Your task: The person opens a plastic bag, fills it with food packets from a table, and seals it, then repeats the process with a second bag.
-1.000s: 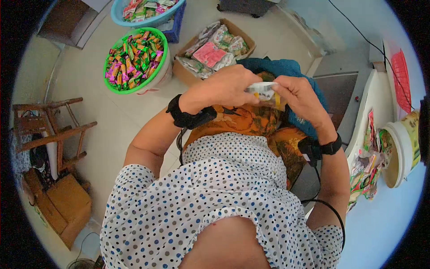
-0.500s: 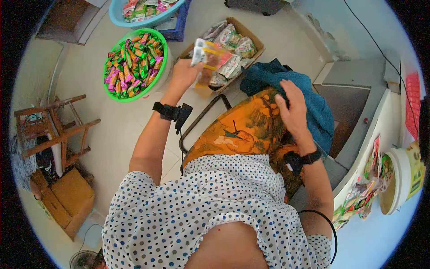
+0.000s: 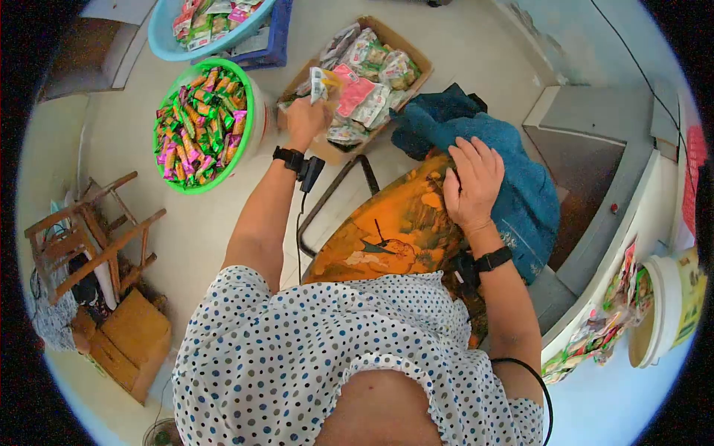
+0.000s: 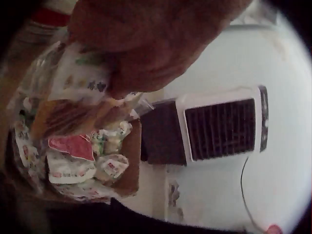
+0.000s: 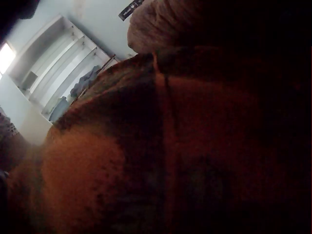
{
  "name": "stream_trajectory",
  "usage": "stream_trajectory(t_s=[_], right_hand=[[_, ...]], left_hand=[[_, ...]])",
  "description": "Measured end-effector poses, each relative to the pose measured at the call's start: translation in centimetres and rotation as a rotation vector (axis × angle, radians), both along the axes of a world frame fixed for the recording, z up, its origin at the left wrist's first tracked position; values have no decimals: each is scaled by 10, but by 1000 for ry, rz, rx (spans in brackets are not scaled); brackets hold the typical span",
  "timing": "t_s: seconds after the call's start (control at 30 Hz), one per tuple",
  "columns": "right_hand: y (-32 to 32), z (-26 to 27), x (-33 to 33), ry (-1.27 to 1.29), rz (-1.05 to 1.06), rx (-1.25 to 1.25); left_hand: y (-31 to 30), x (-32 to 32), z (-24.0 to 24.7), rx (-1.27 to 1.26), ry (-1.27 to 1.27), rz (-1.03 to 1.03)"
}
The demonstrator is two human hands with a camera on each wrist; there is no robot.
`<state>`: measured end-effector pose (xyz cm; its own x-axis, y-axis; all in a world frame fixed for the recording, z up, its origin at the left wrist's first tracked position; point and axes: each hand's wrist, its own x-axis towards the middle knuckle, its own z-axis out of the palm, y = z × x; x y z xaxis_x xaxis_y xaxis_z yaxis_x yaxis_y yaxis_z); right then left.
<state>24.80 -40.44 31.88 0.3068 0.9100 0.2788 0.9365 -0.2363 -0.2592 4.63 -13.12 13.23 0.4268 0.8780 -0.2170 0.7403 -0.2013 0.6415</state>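
Observation:
In the head view, my left hand (image 3: 309, 123) pinches a clear packet with a white label (image 3: 318, 83) above the near left side of a cardboard box (image 3: 422, 56) of wrapped packs. The left wrist view shows the hand (image 4: 151, 41) gripping the packet (image 4: 80, 80), its fingertips partly hidden. Holding nothing, my right hand (image 3: 476, 182), with relaxed fingers, rests on the orange patterned cloth (image 3: 401, 223) over the lap, beside a teal cloth (image 3: 520, 178). Part of that hand (image 5: 163, 24) shows in the dark right wrist view.
Left of the box stands a green-rimmed tub (image 3: 249, 111) of small wrapped sweets, with a blue basin (image 3: 160, 41) behind it. A wooden stool (image 3: 97, 238) is at far left. Loose packets (image 3: 595, 334) and a white bucket (image 3: 658, 312) are at right.
Both hands held the packet over the lap a second ago. My right hand has let go and come down onto the cloth; my left hand has carried the packet leftward and forward to the box.

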Motion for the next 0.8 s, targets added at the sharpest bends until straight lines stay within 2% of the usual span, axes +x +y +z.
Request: stream_trajectory(t_s=[0.03, 0.13, 0.17, 0.27, 0.4, 0.47, 0.5, 0.53, 0.6, 0.73, 0.8], right_hand=[[0, 0, -1, 11, -3, -8], [3, 2, -1, 11, -10, -17], [3, 2, -1, 15, -10, -18], [0, 3, -3, 33, -12, -25], [0, 4, -3, 37, -7, -20], [0, 5, -4, 43, -10, -23], [0, 6, -5, 52, -13, -24], [1, 7, -5, 55, -14, -22], [0, 8, -5, 56, -16, -21], [-2, 8, -6, 62, -18, -20], [-1, 9, -6, 62, -16, -29]], left_hand=[[5, 1, -6, -71, 6, 18], [10, 9, -29, -564, -453, 375], [15, 10, -16, -660, -343, 350], [16, 6, -47, -1058, -785, 530], [7, 7, -75, -1268, -895, 687], [-5, -29, -139, -555, -224, 80], [-10, -38, -157, -385, -23, -72], [-15, -48, -176, -199, 176, -207], [-25, -52, -186, -240, 319, -203], [-31, -24, -195, -959, -955, 1040], [-29, -19, -179, -819, -867, 1059]])
